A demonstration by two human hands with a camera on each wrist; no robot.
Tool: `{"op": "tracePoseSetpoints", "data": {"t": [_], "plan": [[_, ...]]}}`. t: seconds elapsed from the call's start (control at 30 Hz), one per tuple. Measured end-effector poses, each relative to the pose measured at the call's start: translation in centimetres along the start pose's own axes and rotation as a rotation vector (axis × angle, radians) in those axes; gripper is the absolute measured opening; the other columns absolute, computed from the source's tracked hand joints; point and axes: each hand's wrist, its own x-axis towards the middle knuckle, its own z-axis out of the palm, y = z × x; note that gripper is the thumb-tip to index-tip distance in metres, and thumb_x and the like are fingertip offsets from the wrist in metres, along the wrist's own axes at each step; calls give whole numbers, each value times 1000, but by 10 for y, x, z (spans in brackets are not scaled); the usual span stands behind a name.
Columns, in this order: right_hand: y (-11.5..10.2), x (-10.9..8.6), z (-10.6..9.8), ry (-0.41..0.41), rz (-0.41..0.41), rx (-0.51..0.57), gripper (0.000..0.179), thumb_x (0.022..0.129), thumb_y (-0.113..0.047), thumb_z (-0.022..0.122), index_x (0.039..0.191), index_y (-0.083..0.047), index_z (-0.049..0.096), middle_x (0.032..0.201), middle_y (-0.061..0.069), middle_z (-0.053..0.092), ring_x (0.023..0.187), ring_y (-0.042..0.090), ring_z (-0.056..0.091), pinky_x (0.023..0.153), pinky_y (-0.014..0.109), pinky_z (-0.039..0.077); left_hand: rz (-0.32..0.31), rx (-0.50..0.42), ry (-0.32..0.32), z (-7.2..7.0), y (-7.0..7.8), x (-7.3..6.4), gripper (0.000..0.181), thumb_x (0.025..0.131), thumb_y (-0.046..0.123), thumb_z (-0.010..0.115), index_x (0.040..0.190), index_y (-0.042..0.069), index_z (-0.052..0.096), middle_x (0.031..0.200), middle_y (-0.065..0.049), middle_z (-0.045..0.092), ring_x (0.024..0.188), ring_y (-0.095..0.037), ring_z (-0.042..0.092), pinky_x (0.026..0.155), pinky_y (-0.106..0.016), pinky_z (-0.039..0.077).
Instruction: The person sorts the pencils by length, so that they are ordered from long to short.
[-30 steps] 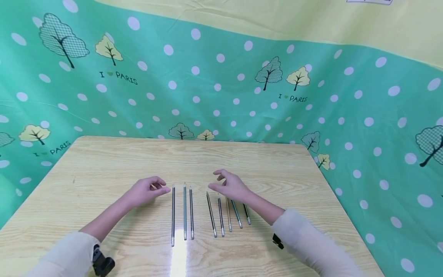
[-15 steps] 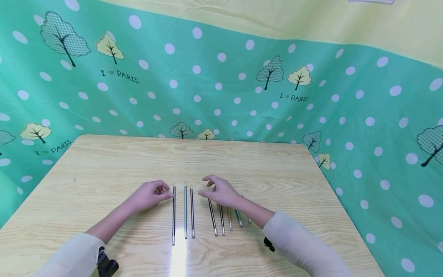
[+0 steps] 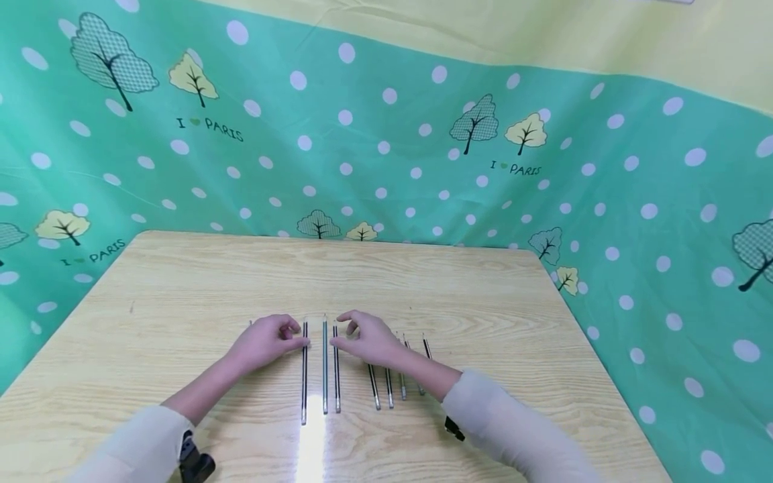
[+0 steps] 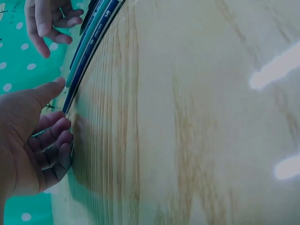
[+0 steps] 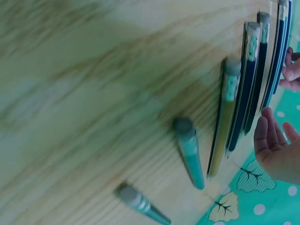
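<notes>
Three pencils lie near the table's middle, roughly parallel: a dark pencil [image 3: 304, 386], a teal pencil [image 3: 325, 376] and another dark pencil [image 3: 337, 382]. From the left, my left hand [image 3: 266, 343] reaches in, thumb tip right at the leftmost pencil. Its fingers are loosely bent, thumb apart from them, in the left wrist view. My right hand [image 3: 370, 340] faces it, thumb tip close to the third pencil. A gap shows between its thumb and fingers. Nothing is gripped by either hand. The right hand and forearm partly cover a second pencil group, including a gold pencil [image 5: 222, 126].
The second group, on the right, also holds a black-striped pencil [image 3: 374, 389], a teal-green pencil [image 5: 190, 154] and others, fanned apart slightly. A small dark tip [image 3: 250, 323] shows behind my left hand. A green dotted cloth [image 3: 386, 154] hangs behind the wooden table [image 3: 181, 282].
My right hand has moved left, from over the right-hand pencils to beside the third pencil. My left hand has shifted slightly right, up to the leftmost pencil. The pencils lie as before.
</notes>
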Motion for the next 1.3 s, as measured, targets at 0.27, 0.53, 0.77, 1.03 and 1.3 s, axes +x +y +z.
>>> {"op": "tracePoseSetpoints", "data": {"t": [0.27, 0.53, 0.77, 1.03, 1.3], "plan": [[-4, 4, 12, 22, -15, -49, 48, 84, -34, 68, 124, -10, 57, 74, -4, 57, 53, 5, 46, 46, 18, 40, -66, 38, 30, 5, 5, 1, 41, 78, 43, 72, 98, 7, 67, 75, 2, 60, 65, -11, 51, 60, -26, 44], [-4, 8, 21, 28, 1, -103, 46, 84, -35, 68, 122, -9, 58, 70, -6, 54, 55, 5, 46, 48, 18, 41, -117, 65, 42, 8, 8, 3, 42, 76, 46, 72, 97, 9, 67, 80, 1, 63, 69, -12, 55, 59, -27, 45], [-9, 7, 23, 42, 12, -147, 46, 84, -36, 67, 121, -10, 59, 67, -8, 51, 52, 4, 44, 45, 18, 39, -125, 81, 55, 10, 9, 3, 42, 76, 46, 73, 96, 10, 67, 82, 1, 65, 72, -12, 57, 60, -28, 47], [-11, 9, 30, 63, 21, -210, 44, 84, -39, 66, 117, -11, 62, 63, -10, 48, 49, 3, 40, 42, 17, 36, -117, 81, 57, 9, 10, 3, 38, 78, 42, 71, 96, 9, 67, 79, 1, 63, 69, -12, 55, 56, -26, 44], [-15, 11, 33, 79, 41, -312, 41, 83, -44, 65, 111, -13, 65, 77, -4, 64, 54, 4, 45, 44, 18, 37, -137, 68, 63, 9, 8, 4, 38, 78, 40, 71, 97, 8, 67, 80, 0, 65, 71, -13, 57, 60, -28, 46]]}}
